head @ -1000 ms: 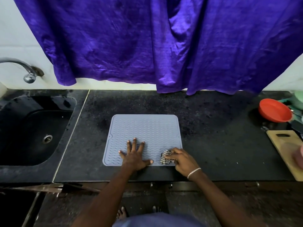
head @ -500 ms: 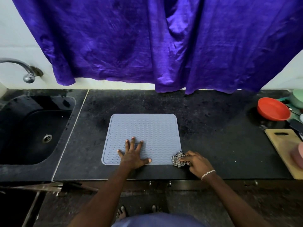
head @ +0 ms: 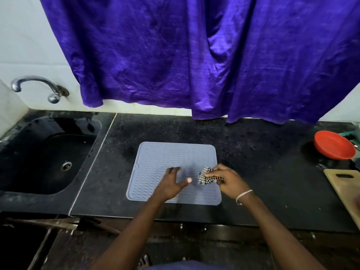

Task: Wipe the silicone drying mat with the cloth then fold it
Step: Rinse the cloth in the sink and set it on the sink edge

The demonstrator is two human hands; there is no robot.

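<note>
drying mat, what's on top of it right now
Over the mat: the left hand, blurred, and the checked cloth gripped by the right hand. Mat surface beneath them is hidden.

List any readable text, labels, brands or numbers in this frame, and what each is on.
None can be read.
mat: raised ridge pattern only, no brand or marking shows.
cloth: check pattern, no tag visible.
bowl, board, curtain, tap: no print, label or number visible.
</note>
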